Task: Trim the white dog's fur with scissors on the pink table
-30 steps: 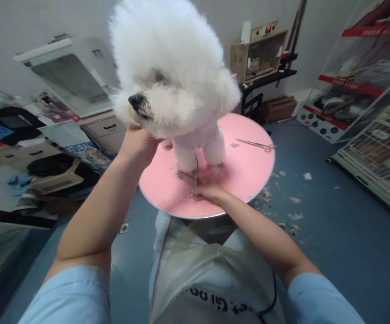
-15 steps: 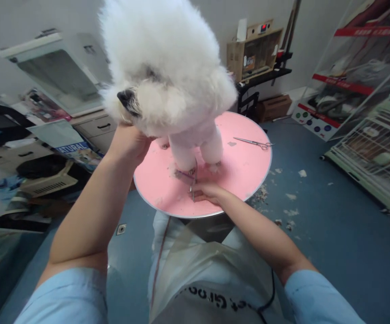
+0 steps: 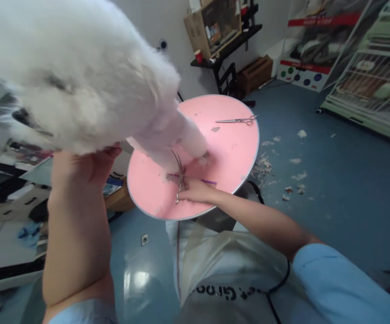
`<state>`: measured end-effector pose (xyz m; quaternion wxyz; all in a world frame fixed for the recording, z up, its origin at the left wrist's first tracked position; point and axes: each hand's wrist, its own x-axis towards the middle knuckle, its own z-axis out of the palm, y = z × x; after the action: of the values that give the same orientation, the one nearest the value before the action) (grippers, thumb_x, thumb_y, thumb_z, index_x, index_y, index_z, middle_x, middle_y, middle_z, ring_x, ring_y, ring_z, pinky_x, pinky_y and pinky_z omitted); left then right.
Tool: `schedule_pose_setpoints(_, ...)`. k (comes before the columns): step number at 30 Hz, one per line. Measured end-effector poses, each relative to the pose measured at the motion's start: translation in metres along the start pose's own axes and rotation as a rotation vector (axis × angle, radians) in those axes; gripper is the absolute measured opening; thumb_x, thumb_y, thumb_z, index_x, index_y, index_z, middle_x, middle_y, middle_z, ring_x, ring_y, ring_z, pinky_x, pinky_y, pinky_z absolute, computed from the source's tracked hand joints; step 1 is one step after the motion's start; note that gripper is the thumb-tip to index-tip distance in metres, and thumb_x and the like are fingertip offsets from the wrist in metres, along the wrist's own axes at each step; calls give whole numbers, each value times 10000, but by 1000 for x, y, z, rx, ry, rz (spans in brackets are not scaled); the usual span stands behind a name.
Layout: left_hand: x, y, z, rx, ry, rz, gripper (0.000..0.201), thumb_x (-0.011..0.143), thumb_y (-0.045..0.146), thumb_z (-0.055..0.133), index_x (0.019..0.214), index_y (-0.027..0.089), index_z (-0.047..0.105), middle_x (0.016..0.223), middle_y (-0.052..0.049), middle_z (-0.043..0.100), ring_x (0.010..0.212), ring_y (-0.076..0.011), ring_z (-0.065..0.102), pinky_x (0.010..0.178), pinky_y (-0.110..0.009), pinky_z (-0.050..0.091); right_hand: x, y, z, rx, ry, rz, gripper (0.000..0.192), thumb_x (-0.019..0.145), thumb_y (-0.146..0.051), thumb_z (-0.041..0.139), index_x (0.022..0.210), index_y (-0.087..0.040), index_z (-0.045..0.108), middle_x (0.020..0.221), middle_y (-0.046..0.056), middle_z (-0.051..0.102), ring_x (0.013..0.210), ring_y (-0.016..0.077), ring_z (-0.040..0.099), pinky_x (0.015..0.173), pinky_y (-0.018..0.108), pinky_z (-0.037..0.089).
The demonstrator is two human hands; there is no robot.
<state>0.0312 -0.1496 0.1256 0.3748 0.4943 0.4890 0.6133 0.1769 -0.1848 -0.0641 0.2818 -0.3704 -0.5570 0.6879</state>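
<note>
Two hands on one fluffy white dog, which stands on a round pink grooming table with a metal rim and pretty much fills the upper left of the view. The left hand is up under the dog's chin, palm cupped against the fur with the fingers curled around the jaw, so it's holding the head up. The right hand sits low on the pink surface right at the dog's front paws, fingers closed through the loops of a pair of silver grooming scissors, blades pointing up along the front leg and touching the fur there. Just under that hand there's a thin purple comb lying flat on the table, running sideways; it seems to be pinned under the fingers or right beside them, can't tell which. A second pair of long silver scissors lies on the far side of the table, well apart from both hands, with a small tuft of clipped fur near it. White fur clippings are scattered on the blue floor just off the right edge of the table. Further back there's a wire cage rack and a cardboard box on a black shelf against the wall.
</note>
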Motion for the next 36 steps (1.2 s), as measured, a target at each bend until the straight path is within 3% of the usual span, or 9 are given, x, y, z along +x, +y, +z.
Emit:
schedule_pose_setpoints(4,-5,7,-5,-40,-13,-100,302,434,256,743,699,181,618,586,10,491,558,-72,482,458,-171,416,7,-1,-7,-119,-22,-64,289,707,-161,713,994,-173,674,585,-57,561,577,123,554,506,207,394)
schedule_pose_setpoints(7,-8,10,-10,-105,-39,-144,328,464,254,765,753,174,630,648,12,525,585,-51,501,497,-147,453,13,0,-16,-159,-60,-66,208,734,-221,717,918,-163,640,605,-37,570,567,127,549,471,217,380)
schedule_pose_setpoints(13,-9,11,-13,-145,-58,-142,398,477,249,798,831,167,637,751,23,580,604,-47,531,496,-144,474,17,-3,-29,-254,-55,-88,187,698,-155,731,722,-179,547,597,-21,571,568,122,547,455,220,357)
schedule_pose_setpoints(17,-9,13,-12,-116,-68,-142,320,539,282,747,817,172,631,738,10,555,589,-39,497,494,-129,463,16,-6,-35,-236,-75,-56,135,724,-154,707,792,-173,592,574,-22,585,510,118,533,422,226,344)
schedule_pose_setpoints(20,-9,15,-13,-87,-66,-159,237,570,280,698,751,172,589,768,-5,556,620,-30,480,525,-102,451,16,-8,-39,-263,-81,-44,199,680,-79,700,832,-171,609,541,-37,575,459,115,523,390,222,332)
schedule_pose_setpoints(25,-8,16,-16,-93,-82,-188,215,573,267,664,700,152,535,811,-24,564,648,-30,481,542,-93,447,17,-8,-44,-251,-111,8,176,753,-229,725,680,-169,576,489,-32,540,382,79,447,340,206,317)
schedule_pose_setpoints(29,-7,16,-16,-107,-82,-201,242,578,281,693,709,152,535,799,-18,552,640,-27,495,542,-102,461,18,-4,-45,-330,-95,22,137,685,-170,730,684,-168,594,482,-27,558,364,99,467,307,209,294)
schedule_pose_setpoints(33,-10,18,-12,-92,-29,-223,286,526,248,714,722,154,528,756,9,529,580,-19,477,497,-110,444,15,-6,-45,-221,-97,101,226,762,-317,719,658,-169,584,485,-14,551,377,96,466,313,208,297)
schedule_pose_setpoints(36,-13,20,-9,-79,-8,-232,283,533,231,711,718,144,515,778,3,540,566,-13,466,486,-109,440,15,-6,-44,-178,-96,124,139,726,-187,713,684,-169,582,495,-18,564,429,104,517,357,197,366)
